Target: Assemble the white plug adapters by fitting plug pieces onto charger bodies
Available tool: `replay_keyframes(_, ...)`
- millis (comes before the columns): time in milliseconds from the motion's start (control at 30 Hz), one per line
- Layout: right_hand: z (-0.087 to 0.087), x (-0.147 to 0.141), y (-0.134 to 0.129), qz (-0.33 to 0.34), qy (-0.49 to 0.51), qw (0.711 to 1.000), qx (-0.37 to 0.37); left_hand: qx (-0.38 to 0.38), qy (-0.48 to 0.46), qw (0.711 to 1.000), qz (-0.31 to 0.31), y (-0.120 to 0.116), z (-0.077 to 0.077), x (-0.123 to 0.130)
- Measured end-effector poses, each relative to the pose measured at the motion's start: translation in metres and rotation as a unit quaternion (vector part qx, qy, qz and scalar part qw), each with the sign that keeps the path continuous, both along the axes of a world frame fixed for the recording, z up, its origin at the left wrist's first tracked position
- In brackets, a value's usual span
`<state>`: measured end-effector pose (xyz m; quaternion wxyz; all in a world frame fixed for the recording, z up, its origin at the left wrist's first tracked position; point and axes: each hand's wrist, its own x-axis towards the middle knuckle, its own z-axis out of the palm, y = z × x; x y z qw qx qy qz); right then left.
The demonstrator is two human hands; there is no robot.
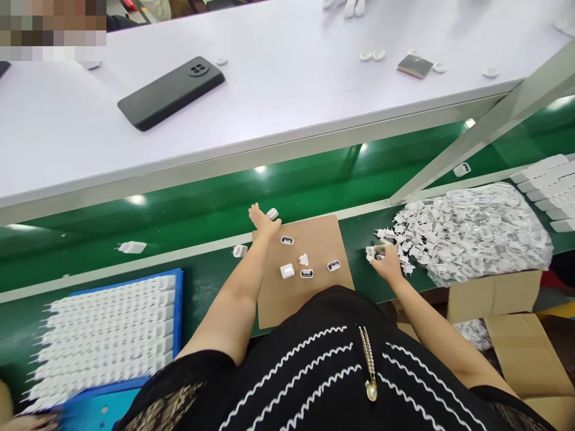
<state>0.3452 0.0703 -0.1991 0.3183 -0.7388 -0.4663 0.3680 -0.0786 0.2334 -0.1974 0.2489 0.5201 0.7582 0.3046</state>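
Observation:
My left hand (266,224) reaches to the far edge of a brown cardboard sheet (278,305), fingers stretched out, beside a white charger housing (272,213) at the green strip. Whether it touches the housing I cannot tell. To the right, my right hand (387,262) pinches a white plug piece (371,254) near a heap of similar plug pieces (406,230). On the cardboard lie several white housings, one with its opening up (306,273) and one on its side (287,271), with a loose plug piece (303,260) between them. Another charger (240,251) rests left of the sheet.
A blue tray (178,311) holds rows of white chargers at left, with another person's hand (42,421) nearby. A clear bag (489,233) of plug pieces and cardboard boxes (516,353) are at right. Above are a white shelf (269,90), a dark phone (173,93) and a slanted post (476,129).

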Motion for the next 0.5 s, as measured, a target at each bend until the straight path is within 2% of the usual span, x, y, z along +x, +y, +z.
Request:
replay_keyframes(100, 0.007, -0.015, -0.013, -0.004, 0.115, 0.993, -0.022, 0.037, 0.05, 0.998, -0.005, -0.044, 0.006, 0.008)
replay_keyframes(200, 0.019, -0.033, -0.02, 0.003, 0.221, 0.975, -0.034, -0.033, 0.04, 0.997, -0.058, -0.078, 0.005, 0.02)
replay_keyframes(267, 0.033, -0.044, -0.021, 0.014, 0.275, 0.961, -0.037, -0.081, 0.012, 0.995, -0.063, -0.087, 0.006, 0.027)
replay_keyframes(333, 0.051, -0.052, -0.02, 0.031, 0.319, 0.946, -0.039, -0.08, -0.015, 0.995, -0.064, -0.087, 0.012, 0.032)
replay_keyframes(433, 0.082, -0.06, -0.021, 0.052, 0.38, 0.923, -0.04, -0.03, -0.063, 0.994, -0.088, -0.088, 0.034, 0.042)
replay_keyframes(500, 0.102, -0.063, -0.025, 0.054, 0.442, 0.895, -0.041, -0.002, -0.099, 0.988, -0.116, -0.096, 0.054, 0.052)
